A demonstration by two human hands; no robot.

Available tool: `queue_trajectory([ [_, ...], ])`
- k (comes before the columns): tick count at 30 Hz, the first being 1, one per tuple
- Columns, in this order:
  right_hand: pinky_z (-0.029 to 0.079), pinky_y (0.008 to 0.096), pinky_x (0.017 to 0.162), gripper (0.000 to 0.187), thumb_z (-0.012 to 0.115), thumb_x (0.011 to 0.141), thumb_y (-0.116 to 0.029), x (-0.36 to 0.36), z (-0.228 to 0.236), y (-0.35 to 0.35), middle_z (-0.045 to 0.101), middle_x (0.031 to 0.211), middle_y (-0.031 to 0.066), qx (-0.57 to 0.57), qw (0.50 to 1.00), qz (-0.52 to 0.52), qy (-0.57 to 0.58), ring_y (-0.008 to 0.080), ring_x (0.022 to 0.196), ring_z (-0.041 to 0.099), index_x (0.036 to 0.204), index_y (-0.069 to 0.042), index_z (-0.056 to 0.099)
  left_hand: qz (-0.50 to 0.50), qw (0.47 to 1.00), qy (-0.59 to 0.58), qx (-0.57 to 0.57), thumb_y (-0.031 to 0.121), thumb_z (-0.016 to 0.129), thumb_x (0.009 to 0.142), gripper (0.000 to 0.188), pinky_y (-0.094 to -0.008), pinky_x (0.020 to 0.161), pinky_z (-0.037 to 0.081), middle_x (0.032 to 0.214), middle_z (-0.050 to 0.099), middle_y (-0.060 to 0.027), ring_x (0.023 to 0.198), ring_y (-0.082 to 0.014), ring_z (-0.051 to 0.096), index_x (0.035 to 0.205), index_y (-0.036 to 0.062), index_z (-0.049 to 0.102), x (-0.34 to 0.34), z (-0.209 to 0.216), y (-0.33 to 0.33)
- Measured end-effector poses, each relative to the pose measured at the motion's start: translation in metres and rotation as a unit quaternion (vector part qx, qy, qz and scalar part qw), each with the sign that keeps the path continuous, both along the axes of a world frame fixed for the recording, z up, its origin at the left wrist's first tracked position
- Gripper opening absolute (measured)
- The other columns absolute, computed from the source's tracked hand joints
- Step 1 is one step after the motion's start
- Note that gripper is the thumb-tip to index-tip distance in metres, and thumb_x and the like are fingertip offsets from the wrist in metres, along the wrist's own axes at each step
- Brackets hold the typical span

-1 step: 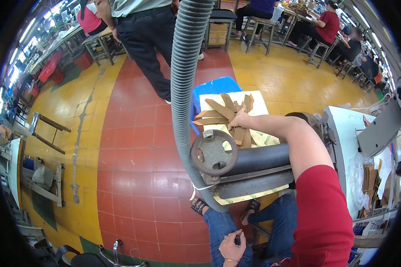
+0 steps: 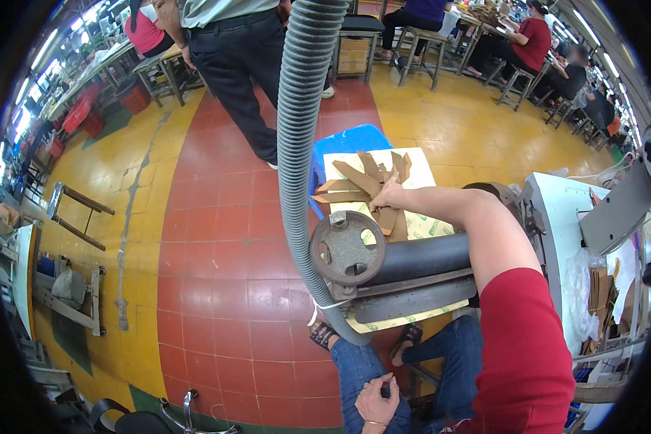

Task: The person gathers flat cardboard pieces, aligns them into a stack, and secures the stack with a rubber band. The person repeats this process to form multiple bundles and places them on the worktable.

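Observation:
My right hand (image 2: pixel 389 194) reaches across the machine to a fanned pile of flat brown strips (image 2: pixel 353 176), apparently leather or a similar sheet material. Its fingers close on strips in the middle of the pile; how many is hidden. The pile lies on a pale yellow printed sheet (image 2: pixel 425 170) over a blue plastic crate (image 2: pixel 362 135). On my thigh rests my left hand (image 2: pixel 377 401), fingers curled and thumb against them; a dark gap shows there, and whatever it may hold cannot be made out. Between my hands stands a machine with a round metal handwheel (image 2: pixel 349 242) and a black roller (image 2: pixel 427 257).
A ribbed grey hose (image 2: pixel 302 137) hangs down left of the machine. To the right is a white worktable (image 2: pixel 557 239) with plastic and brown scraps (image 2: pixel 599 296). A person in dark trousers (image 2: pixel 242 79) stands ahead on the left; others sit at benches behind. A stool (image 2: pixel 79 210) stands left.
My right hand shifts very slightly over the brown strips, and one strip near the fingers sits a little differently. My left hand stays on my thigh.

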State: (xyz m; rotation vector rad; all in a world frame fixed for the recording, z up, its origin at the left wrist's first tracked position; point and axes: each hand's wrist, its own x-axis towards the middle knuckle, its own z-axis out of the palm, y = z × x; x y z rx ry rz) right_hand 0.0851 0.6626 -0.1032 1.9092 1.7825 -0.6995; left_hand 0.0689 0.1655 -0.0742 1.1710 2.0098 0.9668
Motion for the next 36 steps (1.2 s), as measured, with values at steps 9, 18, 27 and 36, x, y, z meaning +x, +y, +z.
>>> queue_trajectory([
  [9,0.054,0.0352,0.084,0.121,0.084,0.052,-0.035,0.017,-0.004,0.010,0.057,0.119,0.0213,0.066,0.990,-0.074,0.097,0.0309,0.105,0.061,0.139,0.008,0.012,-0.004,1.000,0.004,-0.003,0.020,0.069,0.078,0.011,-0.0329,0.061,0.051,0.076,0.068,-0.0029,0.066,-0.0212,0.065,0.085,0.0120,0.071,-0.002,0.002,0.000],
  [18,0.056,0.0381,0.060,0.046,0.085,0.050,-0.012,0.056,0.085,0.048,0.067,0.088,0.0141,0.106,0.946,-0.083,0.295,0.0225,0.075,0.066,0.089,0.005,0.068,-0.039,0.999,-0.003,0.003,0.018,0.069,0.079,0.011,-0.0327,0.063,0.051,0.080,0.069,-0.0031,0.069,-0.0206,0.065,0.088,0.0113,0.071,0.004,0.007,0.000],
  [27,0.057,0.0394,0.065,0.087,0.083,0.052,-0.014,0.088,0.253,0.011,0.061,0.110,0.0186,0.158,0.925,-0.036,0.344,0.0245,0.086,0.065,0.125,0.011,0.045,-0.128,0.937,-0.305,0.112,0.012,0.065,0.088,0.025,-0.0285,0.078,0.051,0.102,0.069,-0.0100,0.091,-0.0166,0.065,0.110,0.0010,0.063,-0.009,0.056,0.062],
  [36,0.056,0.0317,0.073,0.071,0.074,0.063,-0.007,0.141,0.358,-0.176,0.067,0.093,0.0116,0.039,0.855,0.064,0.513,0.0163,0.079,0.066,0.127,0.000,0.044,-0.263,0.725,-0.595,0.227,0.070,0.065,0.071,0.118,-0.0431,0.112,0.022,0.151,0.020,-0.0205,0.141,-0.0313,0.023,0.150,0.0063,0.004,0.000,0.136,0.148],
])
